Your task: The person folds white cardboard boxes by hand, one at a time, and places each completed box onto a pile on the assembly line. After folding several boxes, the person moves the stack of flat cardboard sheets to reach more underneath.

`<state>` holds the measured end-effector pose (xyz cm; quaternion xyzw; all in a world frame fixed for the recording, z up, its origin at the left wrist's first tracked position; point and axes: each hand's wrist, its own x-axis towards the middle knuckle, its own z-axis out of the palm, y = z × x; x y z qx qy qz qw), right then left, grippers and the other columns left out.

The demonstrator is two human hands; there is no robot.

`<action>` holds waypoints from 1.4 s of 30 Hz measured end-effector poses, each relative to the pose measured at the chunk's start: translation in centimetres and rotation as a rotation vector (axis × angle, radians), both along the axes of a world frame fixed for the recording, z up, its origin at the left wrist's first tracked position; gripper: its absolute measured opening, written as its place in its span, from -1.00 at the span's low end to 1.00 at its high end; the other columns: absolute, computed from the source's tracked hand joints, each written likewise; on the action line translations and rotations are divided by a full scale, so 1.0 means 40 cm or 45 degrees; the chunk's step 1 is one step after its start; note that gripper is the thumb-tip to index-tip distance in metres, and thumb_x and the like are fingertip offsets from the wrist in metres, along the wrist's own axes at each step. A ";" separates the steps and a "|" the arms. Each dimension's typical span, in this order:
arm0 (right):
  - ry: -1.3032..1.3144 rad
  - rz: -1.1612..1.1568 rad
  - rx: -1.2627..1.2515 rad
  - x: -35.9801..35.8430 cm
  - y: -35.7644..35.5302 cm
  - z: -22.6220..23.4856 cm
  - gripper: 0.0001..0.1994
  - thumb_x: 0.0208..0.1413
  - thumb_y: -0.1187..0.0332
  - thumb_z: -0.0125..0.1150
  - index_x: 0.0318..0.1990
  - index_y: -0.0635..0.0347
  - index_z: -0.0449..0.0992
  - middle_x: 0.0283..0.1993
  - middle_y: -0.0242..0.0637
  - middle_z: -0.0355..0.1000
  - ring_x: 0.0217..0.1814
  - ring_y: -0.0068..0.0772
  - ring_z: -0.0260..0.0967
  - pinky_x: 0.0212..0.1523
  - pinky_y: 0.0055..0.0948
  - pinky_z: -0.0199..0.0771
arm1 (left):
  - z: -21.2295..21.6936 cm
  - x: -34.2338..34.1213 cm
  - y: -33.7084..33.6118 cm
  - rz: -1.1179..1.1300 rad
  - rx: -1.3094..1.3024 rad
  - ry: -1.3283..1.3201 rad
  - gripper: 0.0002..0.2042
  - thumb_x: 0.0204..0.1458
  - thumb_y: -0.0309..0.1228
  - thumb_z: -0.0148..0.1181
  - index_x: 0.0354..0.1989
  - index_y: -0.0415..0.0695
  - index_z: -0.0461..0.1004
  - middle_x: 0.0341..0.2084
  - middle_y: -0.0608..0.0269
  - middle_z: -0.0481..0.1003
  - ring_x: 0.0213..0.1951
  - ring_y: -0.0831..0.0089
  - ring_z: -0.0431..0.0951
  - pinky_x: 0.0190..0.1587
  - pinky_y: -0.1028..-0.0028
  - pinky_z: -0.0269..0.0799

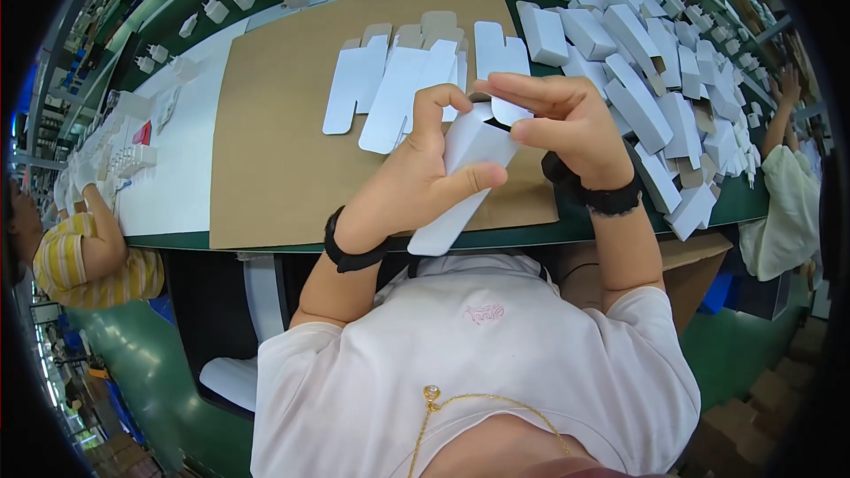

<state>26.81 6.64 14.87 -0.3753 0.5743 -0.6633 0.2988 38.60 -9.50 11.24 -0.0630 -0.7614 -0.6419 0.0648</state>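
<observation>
A small white folding carton is opened into a tube above the near edge of the table. My left hand is closed round its body, thumb across the front and index finger bent over the top edge. At the carton's far end, my right hand has an end flap between its thumb and outstretched fingers. A dark gap shows beside that flap. Toward me, a long flap hangs from the lower end. Just beyond my hands, several flat white carton blanks lie on a brown cardboard sheet.
A large heap of erected white cartons covers the table's right side. White plug adapters stand along the far green strip. Co-workers are at both sides; the left one wears a yellow striped sleeve. A brown box stands below right.
</observation>
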 end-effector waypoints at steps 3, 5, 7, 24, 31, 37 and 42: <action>-0.084 0.065 0.057 -0.017 0.001 -0.012 -0.57 -0.21 0.56 0.19 -0.05 0.33 0.45 -0.07 -0.09 0.42 -0.11 -0.44 0.41 -0.03 -0.55 0.34 | 0.004 -0.001 0.003 -0.040 0.016 0.044 -0.42 -0.02 -0.19 0.18 0.01 -0.08 -0.06 -0.23 0.03 0.34 -0.31 0.34 0.42 -0.25 0.43 0.35; -0.089 0.071 0.087 -0.019 -0.001 -0.024 -0.58 -0.20 0.55 0.21 -0.06 0.33 0.45 -0.09 -0.11 0.44 -0.13 -0.46 0.41 -0.05 -0.56 0.35 | 0.005 -0.008 0.005 -0.026 0.119 0.019 -0.45 -0.03 -0.20 0.19 0.00 -0.08 -0.01 -0.19 0.04 0.29 -0.29 0.35 0.38 -0.23 0.44 0.34; -0.104 0.072 0.119 -0.017 -0.001 -0.030 -0.59 -0.20 0.54 0.23 -0.07 0.34 0.46 -0.12 -0.14 0.45 -0.15 -0.48 0.41 -0.08 -0.58 0.35 | 0.012 -0.008 -0.002 -0.039 0.073 -0.037 -0.46 -0.03 -0.21 0.19 -0.01 -0.08 -0.01 -0.21 0.06 0.29 -0.30 0.37 0.37 -0.24 0.44 0.33; 0.205 -0.060 0.066 0.031 0.039 -0.062 -0.56 -0.03 0.45 0.23 0.06 0.31 0.35 0.11 -0.15 0.29 0.06 -0.42 0.25 0.10 -0.48 0.18 | 0.016 -0.023 0.013 -0.012 0.088 -0.138 -0.27 -0.04 -0.12 0.20 0.09 -0.23 -0.14 -0.39 -0.02 0.42 -0.34 0.34 0.46 -0.29 0.45 0.37; 1.658 -1.699 0.230 -0.186 0.242 0.114 -0.63 -0.09 0.46 0.24 -0.04 0.18 0.45 -0.05 -0.24 0.43 -0.02 -0.46 0.36 -0.02 -0.53 0.30 | -0.011 -0.099 -0.119 0.657 -1.257 0.084 -0.35 -0.17 -0.05 0.25 -0.07 -0.38 0.25 -0.32 -0.24 0.43 -0.29 -0.07 0.44 -0.20 0.19 0.35; 1.520 -1.540 0.049 -0.191 0.225 0.031 -0.76 -0.10 0.48 0.23 -0.20 0.15 0.54 -0.12 -0.19 0.47 -0.11 -0.31 0.42 -0.09 -0.47 0.36 | -0.032 -0.135 -0.128 0.578 -1.171 -0.279 -0.33 -0.35 -0.03 0.35 -0.24 -0.38 0.29 -0.42 -0.25 0.45 -0.31 -0.04 0.46 -0.26 0.21 0.39; 1.343 -1.037 0.227 -0.108 0.129 -0.015 -0.74 -0.04 0.50 0.19 -0.13 0.23 0.51 -0.07 -0.22 0.45 -0.24 -0.54 0.40 -0.20 -0.59 0.39 | -0.022 -0.109 -0.139 0.823 -1.440 0.167 -0.44 -0.36 -0.19 0.39 -0.26 -0.34 0.31 -0.52 -0.14 0.48 -0.40 0.01 0.51 -0.38 0.28 0.41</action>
